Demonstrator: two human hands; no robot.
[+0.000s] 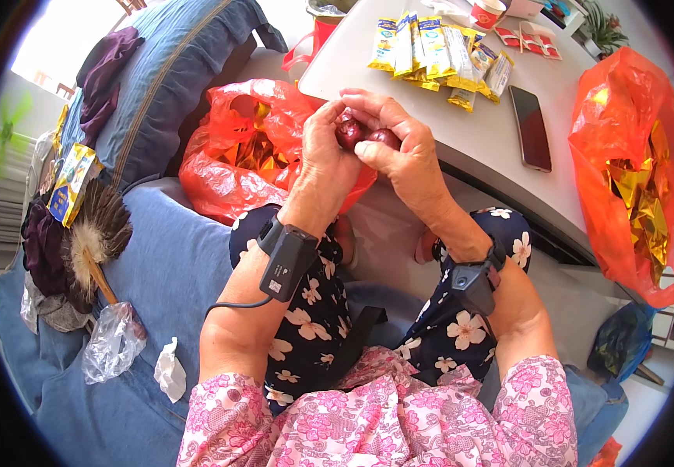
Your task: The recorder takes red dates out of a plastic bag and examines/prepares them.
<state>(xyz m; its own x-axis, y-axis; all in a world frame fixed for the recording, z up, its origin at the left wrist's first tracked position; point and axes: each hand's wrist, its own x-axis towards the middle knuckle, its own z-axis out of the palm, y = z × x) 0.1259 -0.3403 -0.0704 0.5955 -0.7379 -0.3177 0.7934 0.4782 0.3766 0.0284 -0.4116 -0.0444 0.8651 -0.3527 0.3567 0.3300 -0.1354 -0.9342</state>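
Several glossy dark-red round pieces [350, 134] sit between my two hands, just off the near corner of the table; the picture does not settle what they are. My left hand [326, 152] cups them from the left with bent fingers. From the other side, my right hand [410, 149] curls around another dark-red round piece [385, 138], its thumb lying against it. My fingers hide part of the pieces. Below and left of my hands stands an open red plastic bag [220, 181] with gold foil wrappers [258, 153] inside.
On the white table [348, 76] lie a pile of yellow-and-white snack packets [430, 52], a smartphone [529, 128] and a red paper cup [487, 13]. A second red bag [599, 128] of gold foil hangs at the right edge. A feather duster [99, 274] rests on the blue sofa [162, 262].
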